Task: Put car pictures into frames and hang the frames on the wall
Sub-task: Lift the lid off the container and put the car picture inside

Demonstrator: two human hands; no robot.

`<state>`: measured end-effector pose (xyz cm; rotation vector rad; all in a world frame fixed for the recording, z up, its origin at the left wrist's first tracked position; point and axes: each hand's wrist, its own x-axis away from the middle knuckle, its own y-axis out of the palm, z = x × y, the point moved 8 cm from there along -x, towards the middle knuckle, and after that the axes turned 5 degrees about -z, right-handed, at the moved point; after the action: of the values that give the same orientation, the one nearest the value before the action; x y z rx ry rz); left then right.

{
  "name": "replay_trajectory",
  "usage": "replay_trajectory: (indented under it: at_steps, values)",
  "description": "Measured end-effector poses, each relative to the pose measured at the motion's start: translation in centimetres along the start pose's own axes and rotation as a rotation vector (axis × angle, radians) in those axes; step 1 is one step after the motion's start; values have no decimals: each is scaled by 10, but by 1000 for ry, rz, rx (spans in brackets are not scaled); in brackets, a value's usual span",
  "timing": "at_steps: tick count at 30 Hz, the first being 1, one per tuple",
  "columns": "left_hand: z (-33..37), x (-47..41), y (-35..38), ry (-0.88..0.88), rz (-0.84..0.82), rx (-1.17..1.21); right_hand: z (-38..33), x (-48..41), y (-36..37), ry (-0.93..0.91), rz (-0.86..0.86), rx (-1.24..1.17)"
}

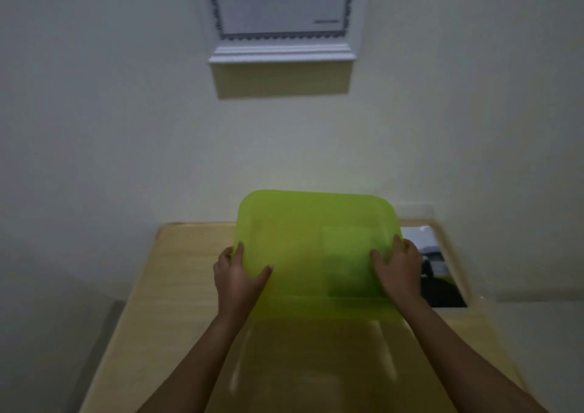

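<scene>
I hold a translucent lime-green plastic lid [313, 248] tilted up above the wooden table [177, 286]. My left hand [237, 273] grips its left edge and my right hand [399, 267] grips its right edge. A car picture [439, 273] lies flat on the table at the right, partly hidden behind my right hand and the lid. On the wall above hangs a white frame [281, 53] holding a document with a dark scalloped border. A clear box [316, 359] sits below the lid, between my forearms; its contents cannot be made out.
The table stands against a plain pale wall [110, 128]. The frame casts a shadow just beneath itself. Floor shows to the left of the table. The picture is blurred by motion.
</scene>
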<state>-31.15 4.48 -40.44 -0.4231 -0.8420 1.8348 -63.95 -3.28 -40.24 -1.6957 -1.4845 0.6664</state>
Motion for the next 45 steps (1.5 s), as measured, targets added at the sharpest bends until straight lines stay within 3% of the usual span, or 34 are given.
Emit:
replay_trajectory:
  at_steps: [4,14,29,36,45]
  values:
    - [44,3,54,69,-13,-10,56,-26,-36,50,38,-2]
    - [82,17,124,-3,-83,-60,123,-68,-64,66,9,2]
    - [87,20,143,11,-87,-87,150,-90,-72,2,6,-54]
    - [81,11,155,-44,-160,117,164,-88,-67,22,-79,-56]
    - [76,3,161,-101,-207,178,173,-85,-61,52,-133,-74]
